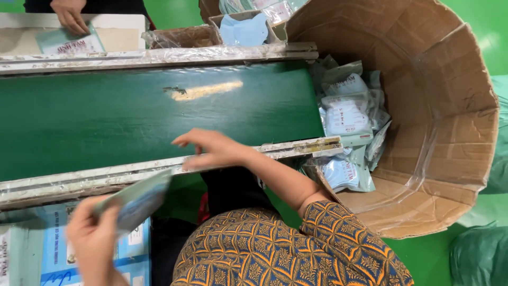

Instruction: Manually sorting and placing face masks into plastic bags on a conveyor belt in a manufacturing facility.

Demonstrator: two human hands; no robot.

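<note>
My left hand (pixel 94 239) holds a flat pale blue-green packet (pixel 138 199) at the lower left, blurred, just below the near rail of the conveyor. Over that rail hovers my right hand (pixel 211 149), fingers spread and holding nothing, at the edge of the dark green conveyor belt (pixel 132 114). The belt's surface carries nothing. At the belt's right end, a large round cardboard bin (pixel 450 122) holds several sealed packets (pixel 346 114) of the same kind.
Another person's hand (pixel 70 16) rests on a packet at the top left, across the belt. A small open box (pixel 244 29) with blue items stands at the top middle. Stacked blue-and-white cartons (pixel 53 254) lie below my left hand. The floor is green.
</note>
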